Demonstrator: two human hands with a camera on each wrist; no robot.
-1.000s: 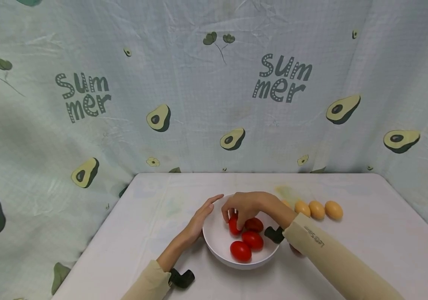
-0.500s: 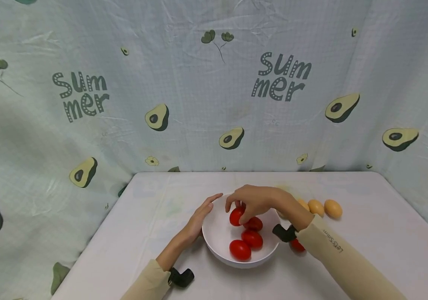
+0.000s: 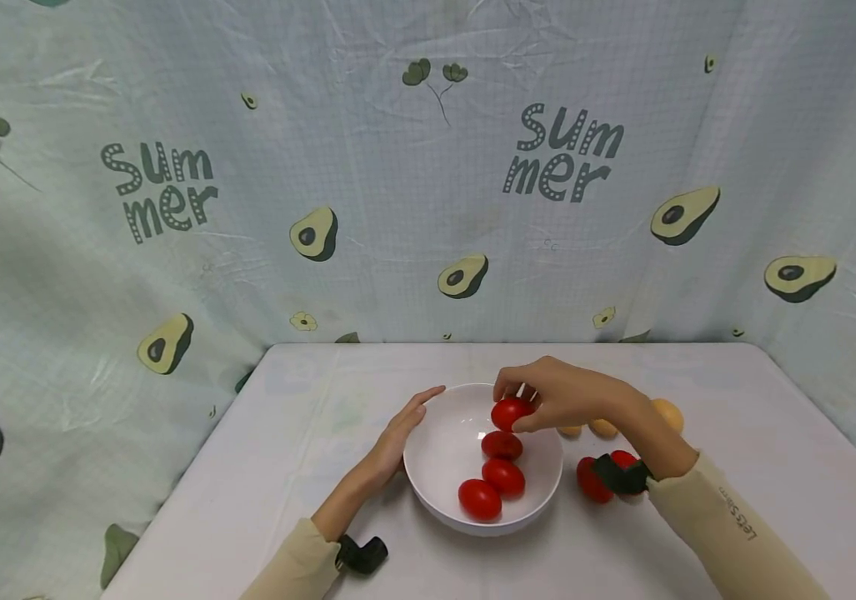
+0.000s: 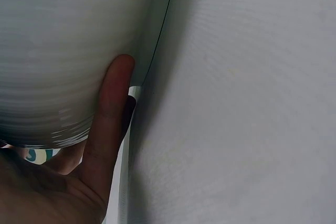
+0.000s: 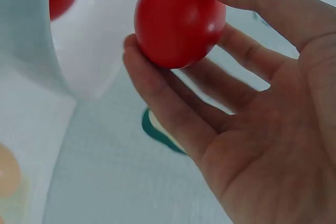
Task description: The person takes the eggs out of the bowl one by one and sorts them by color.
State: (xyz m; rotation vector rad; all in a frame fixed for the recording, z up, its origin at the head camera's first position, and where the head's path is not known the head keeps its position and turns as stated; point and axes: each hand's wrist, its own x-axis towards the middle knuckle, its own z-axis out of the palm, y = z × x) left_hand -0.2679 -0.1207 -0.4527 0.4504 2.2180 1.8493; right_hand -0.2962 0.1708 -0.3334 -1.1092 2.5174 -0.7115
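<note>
My right hand (image 3: 566,396) pinches a glossy red egg (image 3: 510,413) between thumb and fingertips, above the back right part of the white bowl (image 3: 435,467). The right wrist view shows this same red egg (image 5: 178,22) close up, apart from the bowl wall. Inside the bowl lie 3 more red eggs (image 3: 503,478) in a slanting row. My left hand (image 3: 395,437) rests along the bowl's left side, fingers extended. In the left wrist view a straight finger (image 4: 107,114) touches the outside of the bowl (image 4: 63,56).
Right of the bowl, red eggs (image 3: 593,481) lie on the white table (image 3: 735,467), partly behind my right wrist. Several yellowish-brown eggs (image 3: 668,414) sit farther back, some covered by the right forearm. A cloth curtain (image 3: 375,167) printed with avocados hangs behind the table.
My right hand has lifted a red egg from inside the bowl and carried it up and to the right. The left hand stays where it was at the bowl's side.
</note>
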